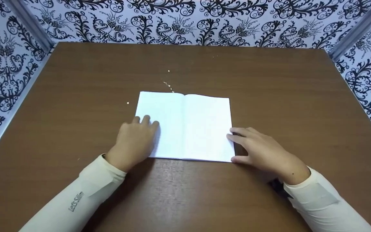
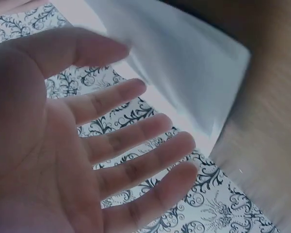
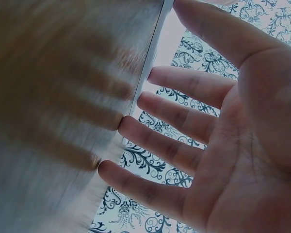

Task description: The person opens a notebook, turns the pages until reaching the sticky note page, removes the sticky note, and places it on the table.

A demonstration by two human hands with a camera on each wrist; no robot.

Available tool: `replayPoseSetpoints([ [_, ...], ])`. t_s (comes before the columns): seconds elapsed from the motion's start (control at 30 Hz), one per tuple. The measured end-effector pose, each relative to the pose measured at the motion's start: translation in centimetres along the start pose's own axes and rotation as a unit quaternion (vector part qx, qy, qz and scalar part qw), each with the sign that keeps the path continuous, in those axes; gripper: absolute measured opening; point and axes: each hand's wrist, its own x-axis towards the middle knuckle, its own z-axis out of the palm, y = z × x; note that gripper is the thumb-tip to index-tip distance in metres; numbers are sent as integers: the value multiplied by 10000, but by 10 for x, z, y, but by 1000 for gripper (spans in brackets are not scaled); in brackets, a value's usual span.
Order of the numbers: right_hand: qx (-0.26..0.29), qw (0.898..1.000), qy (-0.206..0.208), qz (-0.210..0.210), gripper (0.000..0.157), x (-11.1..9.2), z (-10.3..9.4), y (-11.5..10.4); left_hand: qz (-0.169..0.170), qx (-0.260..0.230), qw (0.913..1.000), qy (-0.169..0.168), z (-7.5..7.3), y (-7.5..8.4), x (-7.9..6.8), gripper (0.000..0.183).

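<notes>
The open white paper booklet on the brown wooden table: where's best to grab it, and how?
Probably pinch the thin booklet at its right outer edge, coming from the right, thumb on top: it lies flat on the table, and the bare right hand touches that edge.

Readable text, head view: "Let's Slim" lettering (image 1: 76, 201) on the off-white left sleeve (image 1: 90, 188), around 8 o'clock in the frame. Two words, one line, capital L and capital S, dark print on pale fabric. Slanted: starts at its 7 o'clock end, climbs toward 1 o'clock. Sits about midway across the sleeve's width, cuff (image 1: 114, 165) lying between 1 and 2 o'clock from it. Letters small, slightly soft, still legible.
</notes>
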Motion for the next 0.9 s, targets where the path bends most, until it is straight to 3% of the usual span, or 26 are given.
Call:
replayPoseSetpoints([
  [0.3, 27, 10000, -26, 2, 66, 0, 2, -1, 277, -287, 9989, 245, 1, 18, 10, 14],
  [0.47, 58, 10000, -5, 28, 67, 0, 1, 0, 687, -748, 9941, 372, 0, 37, 20, 12],
  [0.63, 36, 10000, 7, -9, 67, 0, 0, 0, 1047, -753, 9906, 459, -5, 55, 24, 22],
  [0.7, 12, 10000, 16, -27, 66, 0, 0, 0, 1084, -640, 9915, 335, -8, 60, 25, 31],
  [0.9, 3, 10000, 11, 11, 66, 1, 0, -1, 1071, -564, 9914, -502, -13, 71, 28, 56],
])
